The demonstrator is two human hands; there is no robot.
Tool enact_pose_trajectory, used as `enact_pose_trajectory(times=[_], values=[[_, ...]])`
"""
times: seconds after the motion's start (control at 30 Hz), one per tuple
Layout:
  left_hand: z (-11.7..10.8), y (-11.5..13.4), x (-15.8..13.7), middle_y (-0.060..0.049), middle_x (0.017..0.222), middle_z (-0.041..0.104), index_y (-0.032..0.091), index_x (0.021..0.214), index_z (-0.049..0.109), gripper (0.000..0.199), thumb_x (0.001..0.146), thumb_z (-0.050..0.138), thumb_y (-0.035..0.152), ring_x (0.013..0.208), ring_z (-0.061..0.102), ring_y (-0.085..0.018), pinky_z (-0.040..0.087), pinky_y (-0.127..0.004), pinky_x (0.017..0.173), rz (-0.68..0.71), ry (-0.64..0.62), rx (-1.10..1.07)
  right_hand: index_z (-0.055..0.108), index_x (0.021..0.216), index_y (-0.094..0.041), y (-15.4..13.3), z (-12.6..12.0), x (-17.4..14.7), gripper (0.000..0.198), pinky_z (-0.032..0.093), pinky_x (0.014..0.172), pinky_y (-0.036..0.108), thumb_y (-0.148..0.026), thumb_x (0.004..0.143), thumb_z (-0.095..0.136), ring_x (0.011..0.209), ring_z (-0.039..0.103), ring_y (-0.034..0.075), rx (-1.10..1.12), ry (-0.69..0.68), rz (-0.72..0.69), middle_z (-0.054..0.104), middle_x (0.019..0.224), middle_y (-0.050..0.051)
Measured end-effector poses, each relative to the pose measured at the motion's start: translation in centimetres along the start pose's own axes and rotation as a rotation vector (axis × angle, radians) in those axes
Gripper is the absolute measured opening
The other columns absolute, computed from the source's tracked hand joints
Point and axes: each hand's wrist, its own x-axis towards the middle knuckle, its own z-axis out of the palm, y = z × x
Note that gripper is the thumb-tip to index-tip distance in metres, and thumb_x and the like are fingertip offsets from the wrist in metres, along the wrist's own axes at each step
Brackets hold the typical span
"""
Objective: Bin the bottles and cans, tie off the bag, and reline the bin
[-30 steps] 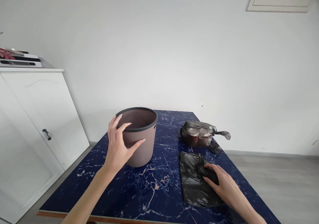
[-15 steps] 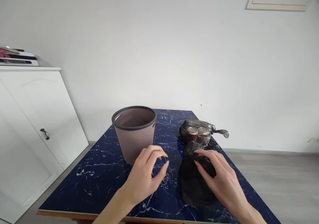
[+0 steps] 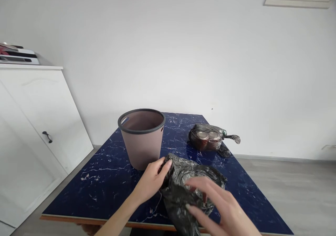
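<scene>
A thin black plastic bag [image 3: 183,169], crumpled and partly spread, lies across the near part of the table, and one end hangs toward the front edge. My left hand [image 3: 151,181] pinches its left side between thumb and fingers. Over the bag's right part is my right hand [image 3: 220,208], slightly blurred, with thumb and fingers apart; whether the fingertips touch the plastic is hard to see. Just beyond my left hand stands an upright mauve trash bin [image 3: 143,146] with a dark grey rim and handle slots.
A knotted dark translucent bag [image 3: 206,138] holding round-ended containers sits at the table's right side. All this rests on a blue marble-patterned table [image 3: 105,190] with a wooden edge. A white cabinet [image 3: 34,124] stands left, and a pale wall [image 3: 168,54] rises behind.
My left hand, free before, now grips the bag's left side. The bag has gone from a bunched bundle at the right to a wider spread. My right hand has released its pinch and moved nearer.
</scene>
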Motion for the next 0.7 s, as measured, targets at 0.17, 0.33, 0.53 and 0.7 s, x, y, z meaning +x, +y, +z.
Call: enact_pose_trajectory(times=[0.17, 0.33, 0.53, 0.7], values=[[-0.6, 2.7, 0.3, -0.003, 0.075, 0.067, 0.022, 0.082, 0.068, 0.053, 0.106, 0.048, 0.065, 0.077, 0.064, -0.025, 0.054, -0.033, 0.071, 0.007, 0.088, -0.087, 0.069, 0.123, -0.028, -0.3, 0.2, 1.5, 0.037, 0.053, 0.048, 0.024, -0.059, 0.108, 0.054, 0.061, 0.069, 0.018, 0.172, 0.003, 0.278, 0.075, 0.082, 0.001], [-0.5, 4.3, 1.1, -0.003, 0.079, 0.069, 0.02, 0.088, 0.069, 0.053, 0.107, 0.048, 0.064, 0.081, 0.064, -0.024, 0.052, -0.031, 0.072, 0.07, 0.188, -0.092, 0.057, 0.079, -0.024, -1.5, 2.0, 2.8, 0.04, 0.047, 0.053, 0.022, -0.05, 0.109, 0.056, 0.057, 0.059, 0.014, 0.151, 0.058, 0.152, 0.061, 0.066, -0.002], [-1.8, 4.9, 1.6, -0.004, 0.069, 0.066, 0.023, 0.118, 0.08, 0.055, 0.108, 0.046, 0.065, 0.075, 0.067, -0.028, 0.055, -0.037, 0.07, 0.151, 0.309, -0.09, 0.059, 0.089, -0.025, -0.9, 2.6, 1.5, 0.017, 0.045, 0.054, 0.025, -0.021, 0.105, 0.057, 0.057, 0.058, 0.014, -0.018, 0.237, -0.089, 0.064, 0.074, 0.001], [-2.0, 5.1, 0.9, 0.005, 0.052, 0.045, 0.025, 0.133, 0.076, 0.058, 0.103, 0.055, 0.07, 0.044, 0.043, -0.016, 0.041, -0.027, 0.044, -0.001, 0.294, -0.248, 0.065, 0.102, -0.025, -0.5, 0.9, 0.0, 0.014, 0.054, 0.065, 0.023, -0.014, 0.104, 0.057, 0.07, 0.072, 0.016, -0.147, 0.444, -0.088, 0.075, 0.088, 0.005]])
